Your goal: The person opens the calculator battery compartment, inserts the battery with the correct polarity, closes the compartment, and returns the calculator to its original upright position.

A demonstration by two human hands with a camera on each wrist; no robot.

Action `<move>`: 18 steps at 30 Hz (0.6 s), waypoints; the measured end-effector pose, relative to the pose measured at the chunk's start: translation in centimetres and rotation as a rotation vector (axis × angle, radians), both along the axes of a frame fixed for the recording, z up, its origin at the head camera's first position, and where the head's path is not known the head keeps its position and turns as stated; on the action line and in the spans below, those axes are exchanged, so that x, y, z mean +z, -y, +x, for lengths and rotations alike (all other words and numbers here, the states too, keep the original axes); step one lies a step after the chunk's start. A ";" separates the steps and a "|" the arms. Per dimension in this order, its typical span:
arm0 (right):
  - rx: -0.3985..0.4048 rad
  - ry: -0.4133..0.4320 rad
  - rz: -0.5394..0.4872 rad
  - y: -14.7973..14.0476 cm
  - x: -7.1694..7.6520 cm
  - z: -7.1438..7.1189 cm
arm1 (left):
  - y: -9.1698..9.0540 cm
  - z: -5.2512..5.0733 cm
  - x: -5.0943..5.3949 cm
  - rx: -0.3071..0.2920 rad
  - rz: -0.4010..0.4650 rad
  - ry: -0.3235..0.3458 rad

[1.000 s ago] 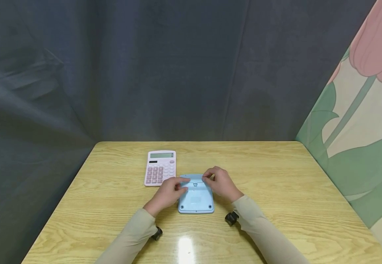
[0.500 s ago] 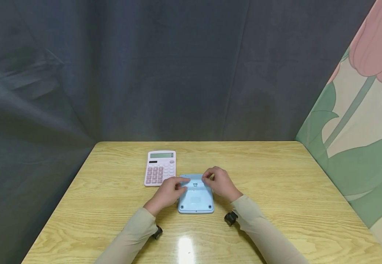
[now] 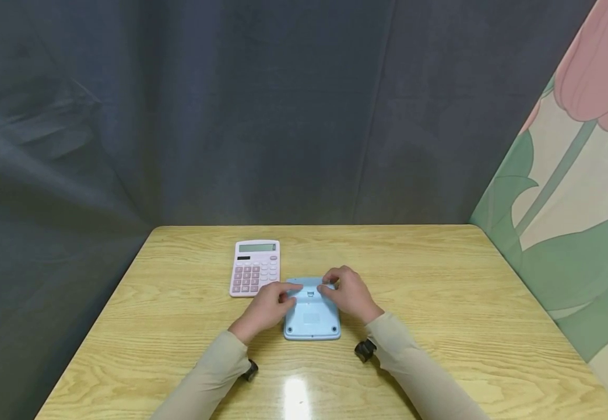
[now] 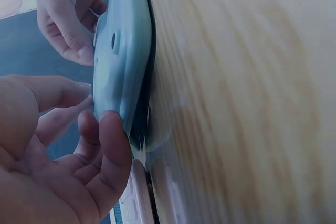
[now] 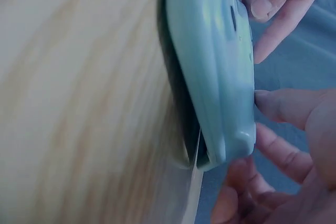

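A light blue calculator [image 3: 311, 321] lies face down on the table, its back with a small latch [image 3: 310, 294] showing. My left hand [image 3: 268, 304] holds it by the left side. In the left wrist view, some fingertips touch its side edge, while the thumb and another finger reach over its back. From the right, my right hand [image 3: 353, 294] grips near the far end, thumb on the back beside the latch. The right wrist view shows other fingers [image 5: 239, 174] curled by the far edge. The calculator's keys and screen are hidden underneath.
Just behind the left hand, a pink calculator [image 3: 255, 262] lies face up with its display showing. The wooden table [image 3: 440, 274] ends at a dark curtain [image 3: 293, 116] at the back. A flower-patterned cloth [image 3: 571, 233] hangs on the right.
My right hand has shifted slightly left, its thumb sliding along the back toward the latch and its fingers parting a little. The left hand and both calculators stay put.
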State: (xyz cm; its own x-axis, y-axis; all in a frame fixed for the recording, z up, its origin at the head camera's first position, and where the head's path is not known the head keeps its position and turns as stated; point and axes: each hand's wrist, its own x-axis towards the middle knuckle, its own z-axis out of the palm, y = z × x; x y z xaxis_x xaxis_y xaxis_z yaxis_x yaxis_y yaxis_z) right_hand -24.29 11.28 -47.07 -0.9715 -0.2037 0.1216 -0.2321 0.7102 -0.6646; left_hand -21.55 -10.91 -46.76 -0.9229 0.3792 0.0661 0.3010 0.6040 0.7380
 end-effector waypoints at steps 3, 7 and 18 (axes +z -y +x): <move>-0.045 0.038 0.046 -0.3 0.2 0.3 | 0.0 0.3 -0.1 0.006 0.001 0.010; -0.091 0.141 0.079 -0.7 0.2 0.7 | 0.0 0.8 0.3 0.025 -0.004 0.032; -0.090 0.206 0.033 -0.8 -0.1 0.9 | -0.5 2.5 1.7 0.037 -0.078 -0.021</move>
